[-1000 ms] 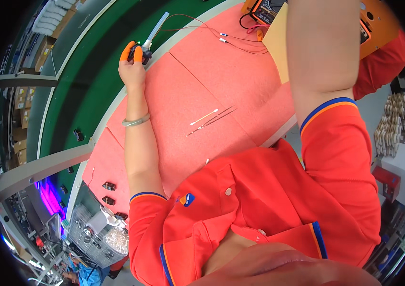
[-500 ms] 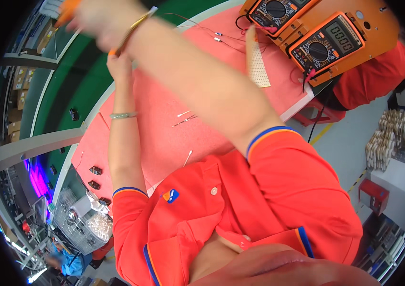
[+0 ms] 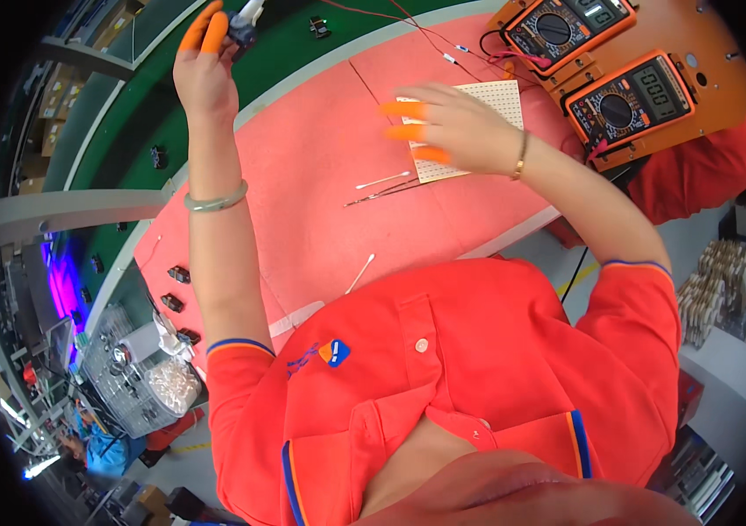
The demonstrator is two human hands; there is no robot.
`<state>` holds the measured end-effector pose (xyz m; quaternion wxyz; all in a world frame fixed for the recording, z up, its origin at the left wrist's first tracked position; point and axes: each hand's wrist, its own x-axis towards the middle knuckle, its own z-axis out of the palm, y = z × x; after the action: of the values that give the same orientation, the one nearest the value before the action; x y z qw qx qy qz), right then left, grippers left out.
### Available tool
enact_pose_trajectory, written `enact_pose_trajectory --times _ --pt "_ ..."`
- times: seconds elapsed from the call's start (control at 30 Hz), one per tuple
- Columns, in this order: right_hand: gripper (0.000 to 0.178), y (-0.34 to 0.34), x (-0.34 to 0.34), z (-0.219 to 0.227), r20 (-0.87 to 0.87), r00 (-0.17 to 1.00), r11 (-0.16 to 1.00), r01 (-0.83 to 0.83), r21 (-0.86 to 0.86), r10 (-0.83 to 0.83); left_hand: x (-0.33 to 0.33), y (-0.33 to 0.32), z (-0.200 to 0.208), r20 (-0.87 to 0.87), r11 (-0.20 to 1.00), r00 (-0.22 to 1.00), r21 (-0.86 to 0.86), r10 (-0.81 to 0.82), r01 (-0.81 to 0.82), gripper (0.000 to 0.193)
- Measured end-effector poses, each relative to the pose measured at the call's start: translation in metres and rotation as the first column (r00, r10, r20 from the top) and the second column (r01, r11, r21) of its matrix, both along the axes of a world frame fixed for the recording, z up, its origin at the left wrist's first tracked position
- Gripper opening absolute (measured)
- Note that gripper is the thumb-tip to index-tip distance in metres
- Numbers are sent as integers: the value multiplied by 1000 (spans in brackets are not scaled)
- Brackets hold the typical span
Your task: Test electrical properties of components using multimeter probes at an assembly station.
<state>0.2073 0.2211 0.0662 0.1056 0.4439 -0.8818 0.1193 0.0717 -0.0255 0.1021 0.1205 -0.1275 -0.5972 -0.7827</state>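
My left hand (image 3: 206, 83), orange covers on its fingertips, reaches over the green belt at the upper left. Between its fingers and thumb is a small dark part (image 3: 243, 31) with a white piece at its top, partly cut off by the picture's edge. Fingers apart and slightly blurred, my right hand (image 3: 467, 133) hovers over or rests on a cream sheet (image 3: 500, 98) with rows of dark marks; contact cannot be told. Orange covers sit on several of its fingers. Just left of the sheet lie a cotton swab (image 3: 381, 181) and thin metal tweezers (image 3: 377, 193).
Two orange multimeters (image 3: 623, 105) stand on an orange holder at the upper right, red leads running left. Another swab (image 3: 360, 273) lies near me on the pink mat (image 3: 303, 158). Dark parts (image 3: 178, 274) line the left edge; others sit on the green belt (image 3: 303, 66). Someone's red sleeve (image 3: 697, 162) is beyond.
My right arm has swung back from the upper left, where it reached across beside my left hand, to the cream sheet. My left hand has moved up slightly, and the dark part now shows at it.
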Motion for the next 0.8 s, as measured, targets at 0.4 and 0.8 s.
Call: enact_pose_trajectory --times 0.4,0.8 --pt "42 43 37 -74 66 694 697 714 68 -717 62 71 62 -253 945 920 56 -299 322 30" --pt "21 172 131 41 651 700 187 710 -679 -293 117 40 2 67 977 976 -40 -205 208 53"
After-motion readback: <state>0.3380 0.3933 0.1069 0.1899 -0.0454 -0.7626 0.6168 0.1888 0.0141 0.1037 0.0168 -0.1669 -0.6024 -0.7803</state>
